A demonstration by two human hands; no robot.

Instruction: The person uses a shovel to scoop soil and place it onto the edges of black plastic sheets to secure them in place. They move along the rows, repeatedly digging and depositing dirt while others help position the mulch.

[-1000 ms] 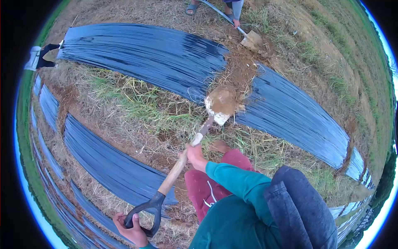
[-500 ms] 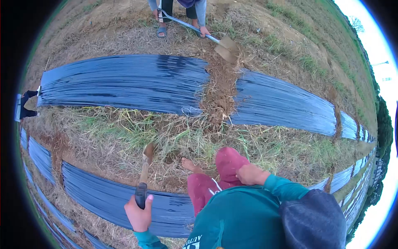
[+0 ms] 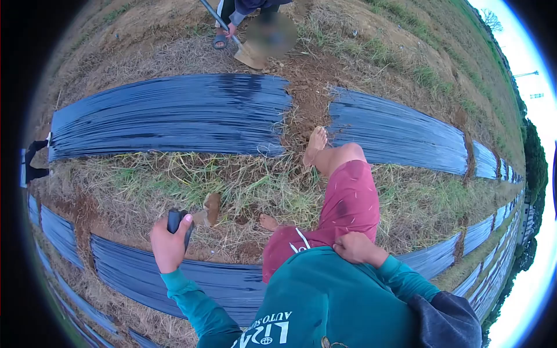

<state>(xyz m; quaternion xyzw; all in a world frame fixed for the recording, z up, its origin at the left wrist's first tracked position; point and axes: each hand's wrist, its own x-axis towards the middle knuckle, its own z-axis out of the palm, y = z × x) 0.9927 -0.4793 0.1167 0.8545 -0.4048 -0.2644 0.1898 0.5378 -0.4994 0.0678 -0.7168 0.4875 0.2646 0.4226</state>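
My left hand [image 3: 169, 246] is wrapped round the black grip of a shovel [image 3: 213, 209], whose soil-stained blade shows over the grass, its shaft foreshortened. My right hand [image 3: 355, 248] is closed on the maroon shorts [image 3: 351, 200] at the upper thigh, fingers curled into the cloth. One bare foot [image 3: 316, 142] is out on the bare soil strip [image 3: 304, 104] between two black plastic sheets. My other foot [image 3: 268, 222] stands in the grass near the shovel blade.
Black plastic mulch [image 3: 174, 116] covers the bed ahead, continuing as another sheet [image 3: 400, 130] at right. A nearer sheet [image 3: 174, 272] runs under my left arm. Across the bed a person bends with a second shovel [image 3: 250, 56]. Another person [image 3: 36, 162] stands far left.
My right leg has stepped forward onto the soil strip. My left hand has risen and moved left with the shovel. The person opposite has shifted their shovel left, off the strip.
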